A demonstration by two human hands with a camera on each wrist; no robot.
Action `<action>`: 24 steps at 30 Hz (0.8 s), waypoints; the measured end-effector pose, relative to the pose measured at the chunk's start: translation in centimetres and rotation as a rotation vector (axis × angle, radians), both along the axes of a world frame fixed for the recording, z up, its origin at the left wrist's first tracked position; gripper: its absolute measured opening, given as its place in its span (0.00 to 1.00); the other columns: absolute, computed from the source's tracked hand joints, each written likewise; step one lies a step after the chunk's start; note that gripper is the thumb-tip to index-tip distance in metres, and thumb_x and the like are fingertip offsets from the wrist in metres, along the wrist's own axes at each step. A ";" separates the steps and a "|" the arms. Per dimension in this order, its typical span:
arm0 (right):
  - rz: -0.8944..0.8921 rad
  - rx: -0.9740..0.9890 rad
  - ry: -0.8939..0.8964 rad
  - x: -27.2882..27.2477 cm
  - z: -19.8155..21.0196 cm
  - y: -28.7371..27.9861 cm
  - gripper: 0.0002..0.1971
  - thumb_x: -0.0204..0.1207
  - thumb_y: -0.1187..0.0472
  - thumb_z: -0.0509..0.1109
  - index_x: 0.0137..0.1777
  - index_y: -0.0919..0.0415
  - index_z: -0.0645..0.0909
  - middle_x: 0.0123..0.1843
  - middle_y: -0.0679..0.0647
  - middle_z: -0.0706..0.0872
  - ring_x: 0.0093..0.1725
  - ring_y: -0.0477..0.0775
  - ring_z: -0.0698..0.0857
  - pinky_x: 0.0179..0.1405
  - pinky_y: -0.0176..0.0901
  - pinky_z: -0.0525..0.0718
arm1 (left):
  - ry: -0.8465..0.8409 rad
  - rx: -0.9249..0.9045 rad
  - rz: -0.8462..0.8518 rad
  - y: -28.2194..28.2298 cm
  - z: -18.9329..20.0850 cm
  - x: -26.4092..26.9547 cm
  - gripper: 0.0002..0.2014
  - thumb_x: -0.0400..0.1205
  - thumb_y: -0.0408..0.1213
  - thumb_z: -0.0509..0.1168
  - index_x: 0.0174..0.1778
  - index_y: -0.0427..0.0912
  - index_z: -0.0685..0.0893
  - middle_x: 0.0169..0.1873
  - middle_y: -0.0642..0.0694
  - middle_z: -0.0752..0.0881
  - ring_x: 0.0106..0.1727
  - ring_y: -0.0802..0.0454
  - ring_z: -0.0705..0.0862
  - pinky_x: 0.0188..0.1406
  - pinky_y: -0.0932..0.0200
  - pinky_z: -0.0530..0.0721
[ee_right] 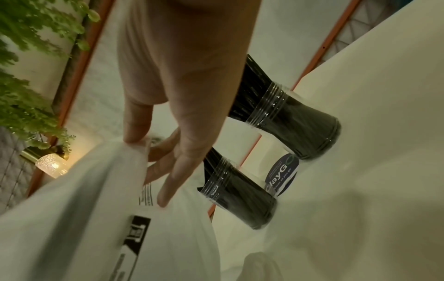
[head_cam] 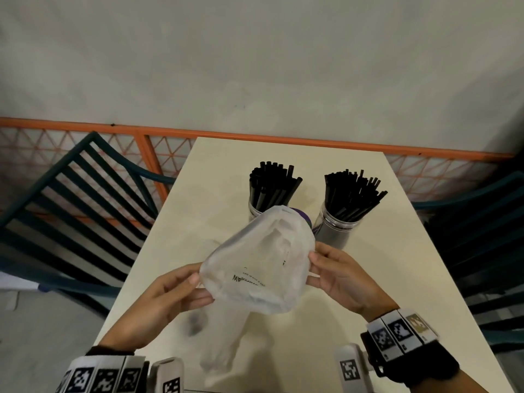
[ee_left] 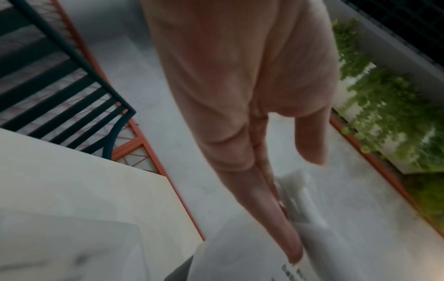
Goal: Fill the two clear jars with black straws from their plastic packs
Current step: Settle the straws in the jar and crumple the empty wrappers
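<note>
Two clear jars, the left jar (head_cam: 256,211) and the right jar (head_cam: 337,231), stand upright at the far middle of the table, each packed with black straws (head_cam: 273,184). Nearer to me I hold a limp clear plastic pack (head_cam: 261,265) above the table, and no straws show inside it. My left hand (head_cam: 202,289) pinches its left edge and my right hand (head_cam: 312,268) pinches its right edge. The wrist views show the same grips: left hand (ee_left: 300,209) on the pack (ee_left: 240,262), right hand (ee_right: 149,161) on the pack (ee_right: 72,209), with both jars (ee_right: 300,121) beyond.
A second clear plastic pack (head_cam: 224,344) lies flat on the cream table (head_cam: 397,279) near the front edge. A small bottle with a purple top (head_cam: 304,217) stands between the jars. Dark slatted chairs (head_cam: 71,208) flank the table, with an orange railing (head_cam: 283,137) behind.
</note>
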State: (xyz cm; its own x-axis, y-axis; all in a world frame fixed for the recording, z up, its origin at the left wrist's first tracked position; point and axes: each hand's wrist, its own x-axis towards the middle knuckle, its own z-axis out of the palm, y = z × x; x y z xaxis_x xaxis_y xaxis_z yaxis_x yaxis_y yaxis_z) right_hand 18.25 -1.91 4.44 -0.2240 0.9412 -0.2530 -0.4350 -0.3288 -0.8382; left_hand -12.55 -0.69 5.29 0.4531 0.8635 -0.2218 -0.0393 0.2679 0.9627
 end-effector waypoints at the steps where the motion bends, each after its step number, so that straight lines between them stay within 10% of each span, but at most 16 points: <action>1: 0.004 -0.003 -0.021 -0.4 0.1 0.0 0.35 0.55 0.52 0.85 0.61 0.67 0.81 0.55 0.61 0.89 0.55 0.59 0.88 0.52 0.54 0.88 | 0.005 0.010 -0.008 0.1 -0.1 -0.4 0.33 0.58 0.61 0.77 0.55 0.46 0.87 0.51 0.39 0.90 0.54 0.42 0.88 0.51 0.60 0.86; 8: 0.011 0.053 -0.394 -4.3 0.8 0.8 0.05 0.70 0.72 0.71 0.41 0.63 0.80 0.38 0.56 0.85 0.39 0.52 0.86 0.40 0.44 0.86 | 0.134 0.203 0.063 1.0 -0.2 -0.4 0.19 0.60 0.46 0.77 0.37 0.36 0.83 0.36 0.33 0.87 0.37 0.42 0.84 0.41 0.58 0.85; 14: -0.502 0.386 -1.144 -5.3 -1.8 0.7 0.15 0.68 0.76 0.63 0.30 0.60 0.62 0.25 0.49 0.64 0.26 0.45 0.61 0.25 0.35 0.61 | 0.552 0.750 0.456 1.6 0.1 -1.7 0.13 0.66 0.26 0.60 0.24 0.43 0.61 0.26 0.50 0.69 0.25 0.60 0.64 0.23 0.67 0.64; 17: -0.393 0.483 -1.286 -5.9 -3.0 0.2 0.09 0.68 0.64 0.65 0.41 0.53 0.66 0.37 0.43 0.68 0.36 0.42 0.69 0.35 0.33 0.67 | 0.710 0.782 0.509 1.5 -0.9 -2.3 0.24 0.67 0.13 0.60 0.27 0.50 0.63 0.30 0.49 0.69 0.31 0.59 0.70 0.29 0.71 0.68; 19: -0.121 0.518 -1.282 -5.6 -3.1 -0.6 0.23 0.69 0.45 0.70 0.61 0.46 0.66 0.57 0.42 0.66 0.58 0.41 0.70 0.59 0.33 0.70 | 0.753 0.745 0.475 1.4 -2.2 -3.0 0.26 0.67 0.11 0.60 0.36 0.52 0.70 0.37 0.51 0.72 0.36 0.58 0.74 0.31 0.71 0.71; 21: 0.141 0.551 -1.320 -5.5 -2.8 -1.5 0.42 0.62 0.29 0.69 0.72 0.32 0.50 0.70 0.35 0.52 0.75 0.38 0.52 0.76 0.37 0.54 | 0.780 0.749 0.405 1.4 -3.6 -3.9 0.27 0.66 0.11 0.61 0.40 0.53 0.72 0.40 0.54 0.71 0.38 0.57 0.75 0.33 0.72 0.72; 24: 0.134 0.733 -1.478 -7.4 -2.7 -2.1 0.34 0.72 0.29 0.56 0.76 0.30 0.47 0.81 0.42 0.45 0.81 0.48 0.39 0.81 0.48 0.38 | 0.835 0.733 0.278 1.2 -5.7 -4.5 0.26 0.64 0.12 0.62 0.37 0.54 0.72 0.39 0.55 0.70 0.41 0.62 0.73 0.36 0.75 0.71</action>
State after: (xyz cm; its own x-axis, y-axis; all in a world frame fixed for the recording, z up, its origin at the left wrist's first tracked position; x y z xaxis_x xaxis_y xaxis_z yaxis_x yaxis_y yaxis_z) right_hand 10.89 -4.02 1.71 -0.2930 0.9438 0.1532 0.8249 0.3305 -0.4587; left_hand -17.03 0.55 -0.40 0.1745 0.9564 0.2343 0.7155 -0.2866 0.6371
